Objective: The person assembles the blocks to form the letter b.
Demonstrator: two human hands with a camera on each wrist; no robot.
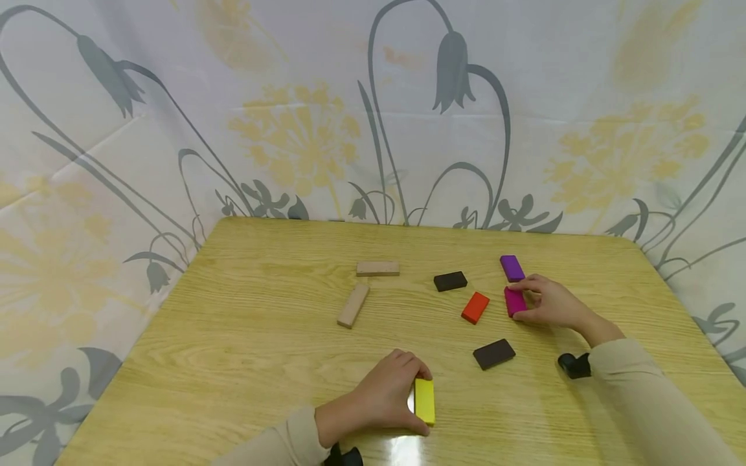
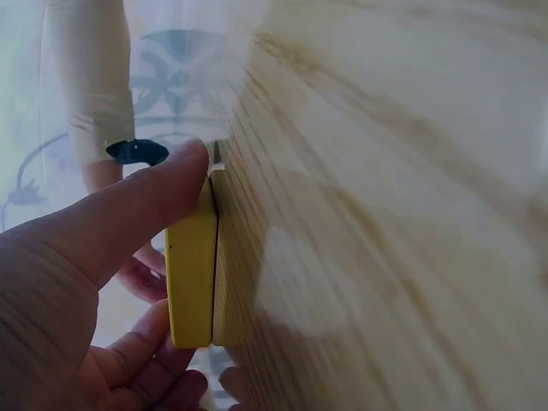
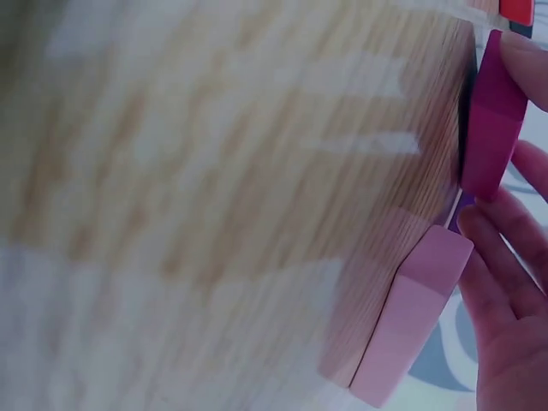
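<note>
Near the front middle of the table, my left hand (image 1: pixel 387 391) holds a yellow block (image 1: pixel 425 401) by its two short ends, thumb at the near end and fingers at the far one. The left wrist view shows this yellow block (image 2: pixel 190 274) at the tabletop. Farther right, my right hand (image 1: pixel 553 303) pinches a magenta block (image 1: pixel 514 302) end to end, just nearer than a purple block (image 1: pixel 511 268). A pink block (image 3: pixel 411 317) lies by the right fingers in the right wrist view; in the head view the hand hides it. A red block (image 1: pixel 475 308) lies left of the magenta one.
A black block (image 1: pixel 451 281) lies behind the red one, and a dark brown block (image 1: pixel 494 354) in front of it. Two plain wooden blocks lie left of centre, one crosswise (image 1: pixel 377 268), one slanted (image 1: pixel 353 305). A patterned curtain (image 1: pixel 326 116) stands behind the wooden table (image 1: pixel 233 362).
</note>
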